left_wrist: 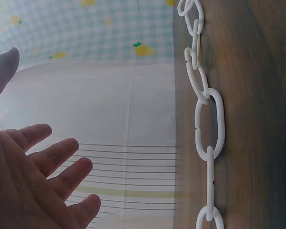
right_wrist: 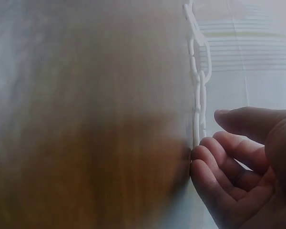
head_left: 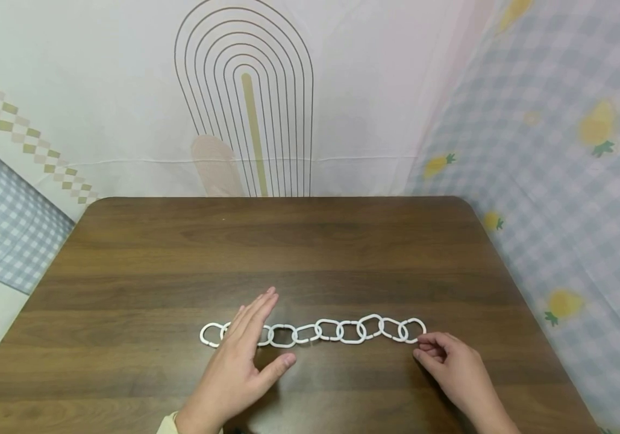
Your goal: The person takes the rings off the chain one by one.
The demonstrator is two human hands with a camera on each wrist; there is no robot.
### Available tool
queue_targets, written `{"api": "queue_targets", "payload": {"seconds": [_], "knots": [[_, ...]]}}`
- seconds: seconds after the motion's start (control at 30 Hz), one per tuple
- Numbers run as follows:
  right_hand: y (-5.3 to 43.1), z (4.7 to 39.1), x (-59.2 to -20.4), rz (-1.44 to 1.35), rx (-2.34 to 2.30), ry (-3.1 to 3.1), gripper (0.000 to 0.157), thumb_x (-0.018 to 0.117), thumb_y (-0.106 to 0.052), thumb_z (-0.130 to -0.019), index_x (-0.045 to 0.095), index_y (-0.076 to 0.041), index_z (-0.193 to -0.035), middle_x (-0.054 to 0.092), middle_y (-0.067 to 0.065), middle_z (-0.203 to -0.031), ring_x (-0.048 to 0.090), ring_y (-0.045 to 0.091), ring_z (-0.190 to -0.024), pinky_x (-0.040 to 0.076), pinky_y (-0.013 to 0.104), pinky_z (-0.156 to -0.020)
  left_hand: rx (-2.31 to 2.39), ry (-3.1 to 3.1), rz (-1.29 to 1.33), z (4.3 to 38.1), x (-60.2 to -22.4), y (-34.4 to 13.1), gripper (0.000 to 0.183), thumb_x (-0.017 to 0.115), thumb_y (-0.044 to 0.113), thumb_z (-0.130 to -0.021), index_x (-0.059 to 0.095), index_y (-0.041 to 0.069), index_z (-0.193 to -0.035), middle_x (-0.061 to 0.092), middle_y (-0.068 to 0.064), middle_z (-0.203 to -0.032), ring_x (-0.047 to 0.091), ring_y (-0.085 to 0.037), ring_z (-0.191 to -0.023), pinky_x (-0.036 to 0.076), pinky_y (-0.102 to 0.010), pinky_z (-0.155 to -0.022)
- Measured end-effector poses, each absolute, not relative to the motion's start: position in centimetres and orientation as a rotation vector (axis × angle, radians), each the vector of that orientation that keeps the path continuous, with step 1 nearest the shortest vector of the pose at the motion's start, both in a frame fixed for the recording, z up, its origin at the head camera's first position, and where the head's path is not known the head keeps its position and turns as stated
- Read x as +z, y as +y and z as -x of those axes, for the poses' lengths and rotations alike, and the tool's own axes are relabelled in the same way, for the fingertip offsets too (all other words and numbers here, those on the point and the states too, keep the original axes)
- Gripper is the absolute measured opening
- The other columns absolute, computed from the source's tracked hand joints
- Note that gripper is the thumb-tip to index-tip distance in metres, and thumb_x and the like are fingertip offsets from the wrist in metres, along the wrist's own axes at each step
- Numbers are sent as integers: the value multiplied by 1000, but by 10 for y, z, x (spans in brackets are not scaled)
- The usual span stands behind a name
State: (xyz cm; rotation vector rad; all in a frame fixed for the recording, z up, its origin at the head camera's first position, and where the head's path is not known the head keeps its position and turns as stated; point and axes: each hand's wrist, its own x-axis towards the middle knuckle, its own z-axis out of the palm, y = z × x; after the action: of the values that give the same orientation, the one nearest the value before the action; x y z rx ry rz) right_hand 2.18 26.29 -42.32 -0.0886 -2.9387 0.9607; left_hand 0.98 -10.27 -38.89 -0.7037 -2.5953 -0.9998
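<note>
A chain of several white plastic links (head_left: 329, 330) lies in a roughly straight row across the table, left to right. Above its left part hovers my left hand (head_left: 244, 361), fingers straight and thumb spread; it hides a few links. In the left wrist view the palm (left_wrist: 33, 176) shows nothing in it, apart from the chain (left_wrist: 209, 124). My right hand (head_left: 456, 367) is at the chain's right end, its fingers loosely curled beside the last link (head_left: 415, 330). The right wrist view shows the thumb (right_wrist: 248, 121) apart from the fingers; whether they touch the link is unclear.
The brown wooden table (head_left: 288, 247) has rounded far corners. Behind it hangs a white cloth (head_left: 364, 90) with arch lines, and to the right a checked cloth (head_left: 548, 181) with pineapples borders the table's edge.
</note>
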Motion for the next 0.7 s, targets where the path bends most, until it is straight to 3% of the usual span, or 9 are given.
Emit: {"api": "queue_targets", "payload": {"seconds": [0.37,0.7], "knots": [[262,-25,-423,160,1024,-2963,22,81,-14,-85,73,-8,-104,70,-4,-93,63,2,-81,55,20,-72,-1007,-2584,706,-10,-390,-101,83,73,46,-89,36,10,-154,41,-8,-157,40,-28,-142,18,-37,-122],[262,-25,-423,168,1049,-2947,23,83,-15,-84,73,-9,-103,71,-5,-92,63,1,-79,54,20,-71,-1000,-2585,698,-11,-389,-98,84,76,40,-86,37,9,-153,43,-8,-155,42,-29,-141,25,-46,-120]]}}
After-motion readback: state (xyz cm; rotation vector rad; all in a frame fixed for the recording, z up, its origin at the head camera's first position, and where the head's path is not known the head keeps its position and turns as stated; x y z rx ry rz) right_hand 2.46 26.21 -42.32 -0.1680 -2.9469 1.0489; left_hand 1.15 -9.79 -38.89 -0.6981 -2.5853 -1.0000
